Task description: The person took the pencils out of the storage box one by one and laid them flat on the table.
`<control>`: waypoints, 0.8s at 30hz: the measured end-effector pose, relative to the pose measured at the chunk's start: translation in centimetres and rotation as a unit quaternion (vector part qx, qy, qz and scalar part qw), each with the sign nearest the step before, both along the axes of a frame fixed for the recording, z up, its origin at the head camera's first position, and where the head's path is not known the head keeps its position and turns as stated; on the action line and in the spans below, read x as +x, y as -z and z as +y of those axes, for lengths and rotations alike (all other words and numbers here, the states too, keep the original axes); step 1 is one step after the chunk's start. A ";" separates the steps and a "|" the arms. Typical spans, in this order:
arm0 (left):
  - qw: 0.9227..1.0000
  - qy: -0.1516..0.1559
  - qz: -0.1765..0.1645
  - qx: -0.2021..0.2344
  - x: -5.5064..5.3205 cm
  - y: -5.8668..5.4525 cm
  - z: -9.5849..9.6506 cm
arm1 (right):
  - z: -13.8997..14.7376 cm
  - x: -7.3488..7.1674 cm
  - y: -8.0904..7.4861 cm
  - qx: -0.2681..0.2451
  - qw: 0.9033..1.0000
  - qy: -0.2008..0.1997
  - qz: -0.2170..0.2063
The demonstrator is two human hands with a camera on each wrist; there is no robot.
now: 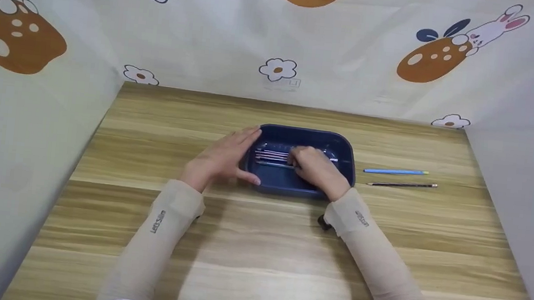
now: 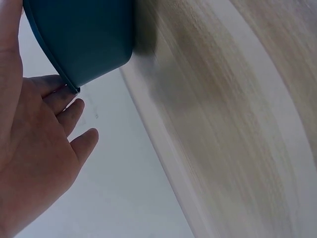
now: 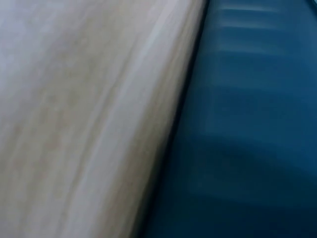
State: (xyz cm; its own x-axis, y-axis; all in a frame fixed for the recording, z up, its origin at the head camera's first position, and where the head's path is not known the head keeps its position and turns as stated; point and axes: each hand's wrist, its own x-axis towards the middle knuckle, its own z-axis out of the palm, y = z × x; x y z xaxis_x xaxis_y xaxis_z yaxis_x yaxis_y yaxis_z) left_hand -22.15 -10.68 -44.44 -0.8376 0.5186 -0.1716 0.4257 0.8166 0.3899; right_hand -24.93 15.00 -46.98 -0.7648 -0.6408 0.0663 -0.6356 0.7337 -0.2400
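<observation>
A dark blue rectangular box [image 1: 269, 182] with rounded corners stands on the table. Several thin pencils [image 1: 271, 156] lie side by side inside it, pointing left and right. My left hand [image 1: 224, 158] holds the box's left end, thumb at the front corner and fingers at the back corner. In the left wrist view, its fingertips meet the box's rim and outer wall [image 2: 91, 39]. My right hand [image 1: 317, 167] reaches over the right side into the box, its fingers curled down on the pencils and covering their middle. The right wrist view shows only the box's side [image 3: 247, 124], blurred, and the tabletop.
Right of the box, a blue pencil [image 1: 394, 172] and a dark pencil [image 1: 403, 184] with a pale end lie apart on the wood-grain table [image 1: 265, 267]. Pale patterned sheets [image 1: 219, 37] stand along the table's back and both sides.
</observation>
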 end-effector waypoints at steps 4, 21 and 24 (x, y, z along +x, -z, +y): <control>1.000 -0.005 -0.007 0.003 0.0 0.0 0.0 | -0.1 0.1 0.0 0.008 1.000 0.007 -0.002; 1.000 -0.004 -0.007 0.008 0.1 -0.3 0.1 | -0.1 0.2 -0.5 0.037 0.999 0.008 -0.033; 1.000 -0.001 -0.010 0.009 0.1 -0.3 0.1 | 0.2 0.2 -0.5 0.036 0.999 0.003 -0.035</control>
State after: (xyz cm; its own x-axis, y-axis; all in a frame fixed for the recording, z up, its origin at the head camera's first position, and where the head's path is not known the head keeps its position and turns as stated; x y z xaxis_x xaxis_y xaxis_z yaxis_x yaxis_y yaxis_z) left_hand -22.06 -10.61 -44.19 -0.8354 0.5199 -0.1783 0.4161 0.8102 0.4129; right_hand -24.70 15.17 -46.50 -0.7694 -0.6379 -0.0334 -0.6153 0.7541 -0.2298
